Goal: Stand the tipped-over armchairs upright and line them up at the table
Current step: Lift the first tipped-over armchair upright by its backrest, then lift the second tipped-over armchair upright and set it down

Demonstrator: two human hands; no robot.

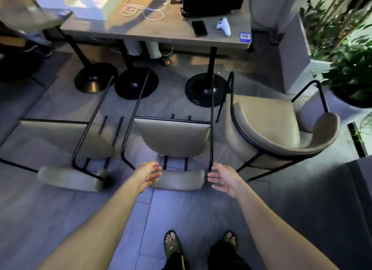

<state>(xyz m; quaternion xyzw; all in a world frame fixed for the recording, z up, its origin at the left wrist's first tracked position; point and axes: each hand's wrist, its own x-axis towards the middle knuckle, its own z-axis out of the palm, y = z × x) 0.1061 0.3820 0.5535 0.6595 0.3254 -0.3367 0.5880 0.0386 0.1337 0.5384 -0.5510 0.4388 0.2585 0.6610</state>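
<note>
Two beige armchairs with black metal frames lie tipped on their backs on the floor, legs pointing toward the table (153, 31). The middle armchair (173, 136) lies straight ahead, its backrest pad (179, 179) nearest me. My left hand (150, 174) is open at the pad's left end, and my right hand (221, 179) is open at its right end by the black frame. Neither hand grips anything. The left armchair (66, 136) lies tipped beside it. A third armchair (277, 132) stands upright on the right.
Three black round table bases (205, 88) stand ahead on the tiled floor. On the table lie a phone (199, 28), a white controller (224, 25), a cable and a dark monitor. A person's feet show under the table. Planters with green plants (346, 64) fill the right side.
</note>
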